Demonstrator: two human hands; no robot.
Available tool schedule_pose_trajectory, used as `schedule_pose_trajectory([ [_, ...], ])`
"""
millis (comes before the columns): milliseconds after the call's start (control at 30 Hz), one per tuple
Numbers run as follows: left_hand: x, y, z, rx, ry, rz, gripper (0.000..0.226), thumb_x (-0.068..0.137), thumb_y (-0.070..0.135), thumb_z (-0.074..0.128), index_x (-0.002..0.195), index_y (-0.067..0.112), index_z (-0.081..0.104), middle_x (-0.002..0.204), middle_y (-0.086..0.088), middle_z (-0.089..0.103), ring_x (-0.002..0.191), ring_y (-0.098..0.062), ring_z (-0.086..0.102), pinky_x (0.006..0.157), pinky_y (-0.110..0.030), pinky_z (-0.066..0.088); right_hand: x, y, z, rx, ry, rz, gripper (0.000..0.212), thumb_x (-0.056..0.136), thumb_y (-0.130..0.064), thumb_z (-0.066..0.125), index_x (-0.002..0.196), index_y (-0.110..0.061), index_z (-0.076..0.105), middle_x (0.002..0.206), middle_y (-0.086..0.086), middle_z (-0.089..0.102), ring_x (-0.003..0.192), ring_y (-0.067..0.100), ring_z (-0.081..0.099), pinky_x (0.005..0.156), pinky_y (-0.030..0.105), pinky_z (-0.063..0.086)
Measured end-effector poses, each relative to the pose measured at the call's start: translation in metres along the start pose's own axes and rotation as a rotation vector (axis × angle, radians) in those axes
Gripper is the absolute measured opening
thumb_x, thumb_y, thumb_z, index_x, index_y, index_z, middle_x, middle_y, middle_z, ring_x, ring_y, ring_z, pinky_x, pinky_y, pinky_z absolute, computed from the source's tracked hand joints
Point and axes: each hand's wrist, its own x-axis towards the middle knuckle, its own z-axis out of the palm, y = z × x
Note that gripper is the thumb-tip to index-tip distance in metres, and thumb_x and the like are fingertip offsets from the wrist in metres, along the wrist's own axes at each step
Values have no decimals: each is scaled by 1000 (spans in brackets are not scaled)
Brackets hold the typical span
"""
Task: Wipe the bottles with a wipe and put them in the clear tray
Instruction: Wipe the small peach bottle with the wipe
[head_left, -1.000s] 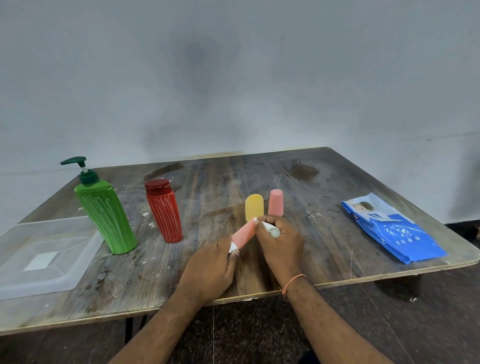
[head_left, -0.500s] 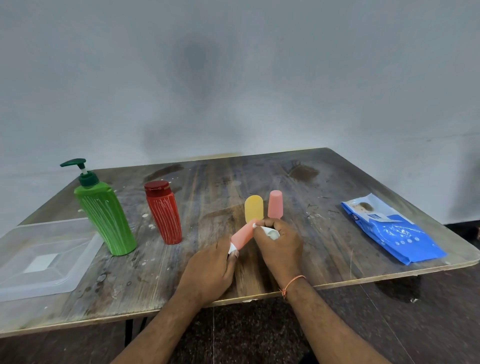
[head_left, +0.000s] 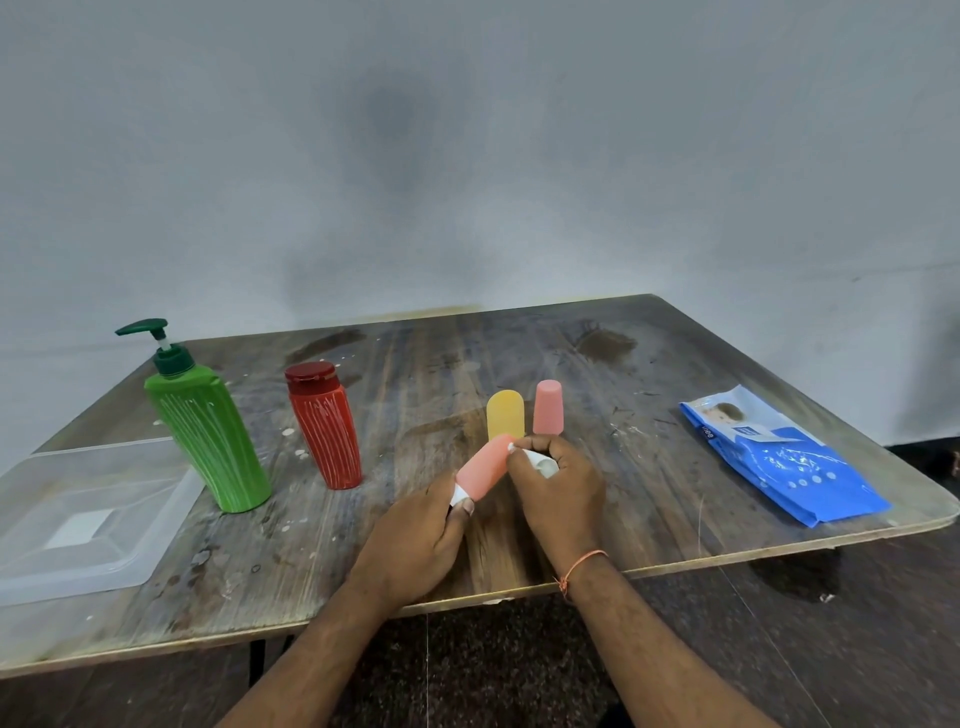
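Note:
My left hand (head_left: 415, 540) grips the white cap end of a small pink bottle (head_left: 483, 467), which is tilted up to the right above the table. My right hand (head_left: 558, 493) holds a crumpled white wipe (head_left: 540, 462) against the bottle's upper end. A yellow bottle (head_left: 505, 413) and another pink bottle (head_left: 548, 407) stand just behind my hands. A red bottle (head_left: 324, 423) and a green pump bottle (head_left: 208, 426) stand to the left. The clear tray (head_left: 166, 499) lies at the table's left edge with nothing in it.
A blue pack of wipes (head_left: 779, 457) lies at the right side of the wooden table (head_left: 649, 509). A grey wall rises behind the table. Dark floor shows below the near table edge.
My right hand has shifted the wipe slightly along the pink bottle's upper end. The left hand and the bottle stay almost where they were.

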Motion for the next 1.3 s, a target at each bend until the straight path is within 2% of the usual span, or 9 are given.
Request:
schedule_pose_trajectory([
  [133,1,-2,-3,-109,-26,-27,33,110,44,38,138,29,47,106,14,61,90,-4,58,80,-33,51,-1,-1,-1,69,-50,-55,6,92,-27,83,98,-29,82,95,-20,76,94,0,70,74,12,55],
  [300,2,-4,-4,-176,-47,-67,30,111,44,38,136,31,49,105,15,61,93,-3,58,83,-36,52,-2,1,0,22,-92,-34,8,87,-25,84,88,-32,80,91,-22,75,89,2,71,73,19,57],
  [500,2,-4,-5,-188,-50,-80,35,111,45,37,142,33,46,113,13,62,99,-2,58,89,-36,53,0,0,-1,51,-43,-39,5,92,-28,83,96,-30,81,94,-22,76,92,0,71,72,13,54],
  [600,2,-4,-5,-213,-47,-87,34,111,45,37,141,32,46,112,13,63,99,-2,59,89,-37,53,-2,0,-1,64,-81,-49,8,88,-24,85,90,-31,81,92,-21,76,90,3,72,72,16,56],
  [700,2,-5,-5,-213,-54,-91,32,111,45,37,139,32,46,111,12,63,98,-3,59,89,-38,54,-2,1,0,10,-62,-9,8,87,-24,84,87,-31,79,88,-22,75,86,-1,70,68,12,53],
  [800,2,-5,-4,-197,-58,-81,33,111,45,37,141,32,45,113,12,62,99,-3,59,88,-36,54,0,1,0,13,-8,-2,5,91,-28,83,94,-30,80,91,-23,75,90,-6,68,68,7,50],
  [900,3,-4,-5,-207,-59,-80,35,111,45,37,143,31,44,117,11,62,102,-3,58,90,-36,54,0,1,0,59,-33,-32,8,94,-31,82,101,-29,81,96,-23,75,96,-3,69,74,11,55],
  [1100,3,-5,-4,-192,-64,-76,35,111,46,37,141,31,45,119,12,61,103,-4,58,89,-35,54,-1,1,-1,11,-38,1,5,88,-25,82,90,-29,80,89,-21,75,88,-3,69,68,9,50],
  [1300,3,-5,-2,-132,-60,-47,39,111,47,37,146,32,42,121,14,60,102,-3,57,84,-26,50,2,2,0,49,1,-49,10,97,-27,79,107,-29,80,103,-22,74,101,-8,66,77,6,50],
])
